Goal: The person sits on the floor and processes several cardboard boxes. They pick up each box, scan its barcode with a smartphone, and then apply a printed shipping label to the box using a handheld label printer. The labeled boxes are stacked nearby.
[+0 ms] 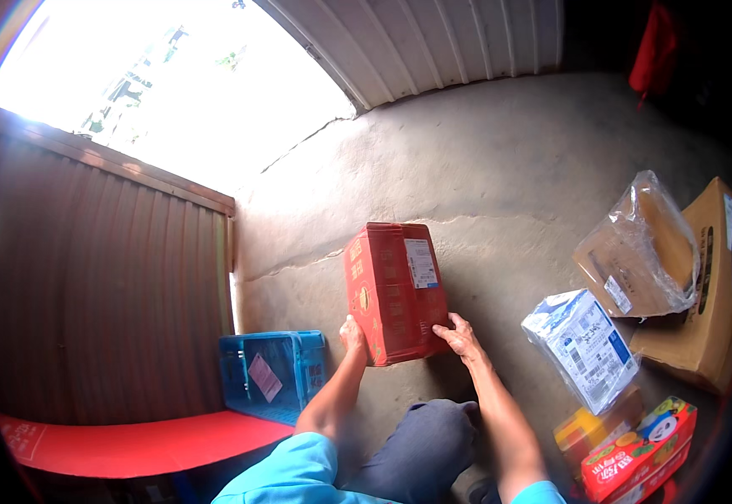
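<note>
A red cardboard box [391, 294] with a white shipping label on its top face is held just above the concrete floor [500, 168] in front of me. My left hand [352, 334] grips its lower left corner. My right hand [460, 336] presses against its lower right side. Both forearms reach up from the bottom of the picture, and my bent knee in grey trousers [425, 441] lies below the box.
A blue box [272, 374] with a pink tag sits at the left by a brown corrugated wall [97, 294]. At the right lie a white-blue parcel [582, 346], a plastic-wrapped brown parcel [639, 252], a cardboard box [706, 294] and a colourful carton [641, 454]. A red board [139, 445] lies lower left.
</note>
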The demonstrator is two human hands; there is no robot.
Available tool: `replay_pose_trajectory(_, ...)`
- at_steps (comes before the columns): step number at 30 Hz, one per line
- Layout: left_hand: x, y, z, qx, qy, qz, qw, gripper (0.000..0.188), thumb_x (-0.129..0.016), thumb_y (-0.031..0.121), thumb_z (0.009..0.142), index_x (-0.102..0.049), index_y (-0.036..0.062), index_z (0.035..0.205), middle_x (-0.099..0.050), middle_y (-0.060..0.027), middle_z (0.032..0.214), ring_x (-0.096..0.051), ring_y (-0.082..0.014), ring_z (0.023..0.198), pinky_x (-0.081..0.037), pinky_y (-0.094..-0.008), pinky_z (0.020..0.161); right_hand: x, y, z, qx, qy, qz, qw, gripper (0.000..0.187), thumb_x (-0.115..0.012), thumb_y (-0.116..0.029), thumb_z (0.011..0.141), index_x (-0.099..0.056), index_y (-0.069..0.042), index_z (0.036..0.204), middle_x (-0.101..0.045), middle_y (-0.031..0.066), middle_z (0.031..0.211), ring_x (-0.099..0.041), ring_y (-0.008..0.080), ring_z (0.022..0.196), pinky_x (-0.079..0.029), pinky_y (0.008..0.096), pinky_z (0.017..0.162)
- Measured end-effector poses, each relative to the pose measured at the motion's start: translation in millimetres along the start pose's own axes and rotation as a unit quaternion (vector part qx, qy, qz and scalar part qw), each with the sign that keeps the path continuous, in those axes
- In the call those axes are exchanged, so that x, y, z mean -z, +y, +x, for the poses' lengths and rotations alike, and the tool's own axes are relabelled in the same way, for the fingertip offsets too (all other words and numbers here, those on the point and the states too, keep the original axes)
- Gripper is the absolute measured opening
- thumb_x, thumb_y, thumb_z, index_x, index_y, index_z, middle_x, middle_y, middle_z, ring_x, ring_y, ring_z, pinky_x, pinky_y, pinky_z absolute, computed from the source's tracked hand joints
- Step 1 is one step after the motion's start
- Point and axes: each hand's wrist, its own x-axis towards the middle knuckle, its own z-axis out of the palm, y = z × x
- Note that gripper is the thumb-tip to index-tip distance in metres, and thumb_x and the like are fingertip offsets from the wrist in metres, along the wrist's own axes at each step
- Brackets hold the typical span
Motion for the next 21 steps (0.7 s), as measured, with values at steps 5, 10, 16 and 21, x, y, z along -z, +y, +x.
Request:
replay_pose_trajectory(5, 9, -23, -50, 0.067, -0.072, -0.172, 0.980, 0.055, -0.041, 0.046, 0.098, -0.065, -0.0027, 0.106, -0.068, -0.0155, 0.099, -0.065, -0.0266, 0.085, -0.053, -0.0422, 0.075, 12, -10, -40, 0.151, 0.050, -0.065, 0.985, 0.057, -0.073, -0.029, 0.081, -0.051, 0.001, 0.125, -0.060, 0.0242, 0.116, -0.059, 0.0346, 0.106, -0.046, 0.0422, 0.093)
replay_pose_trajectory(10, 9, 34, -118, 0.055, -0.163, -0.239, 0.956, 0.052, -0.038, 0.044, 0.100, -0.063, -0.0015, 0.108, -0.068, -0.0113, 0.094, -0.064, -0.0211, 0.079, -0.055, -0.0361, 0.072, 34, -94, -93, 0.221, 0.060, -0.092, 0.969, 0.054, -0.072, -0.026, 0.084, -0.049, 0.000, 0.125, -0.063, 0.0164, 0.112, -0.059, 0.0255, 0.105, -0.045, 0.0368, 0.092)
replay_pose_trajectory(16, -2, 110, -112, -0.296, -0.311, -0.128, 0.894, 0.038, -0.050, 0.033, 0.097, -0.062, -0.0004, 0.112, -0.066, -0.0096, 0.094, -0.063, -0.0197, 0.080, -0.055, -0.0351, 0.072, 45, -240, -197, 0.368, 0.146, -0.078, 0.915, 0.049, -0.066, -0.016, 0.088, -0.047, 0.000, 0.130, -0.060, 0.0146, 0.119, -0.057, 0.0223, 0.109, -0.044, 0.0347, 0.096)
replay_pose_trajectory(21, 31, 206, -187, -0.421, -0.428, -0.041, 0.799, 0.037, -0.049, 0.030, 0.097, -0.060, 0.0001, 0.114, -0.065, -0.0098, 0.098, -0.063, -0.0202, 0.084, -0.054, -0.0353, 0.076, 43, -304, -305, 0.410, 0.196, -0.101, 0.885, 0.041, -0.068, -0.019, 0.086, -0.052, 0.000, 0.119, -0.057, 0.0138, 0.111, -0.059, 0.0238, 0.104, -0.048, 0.0364, 0.087)
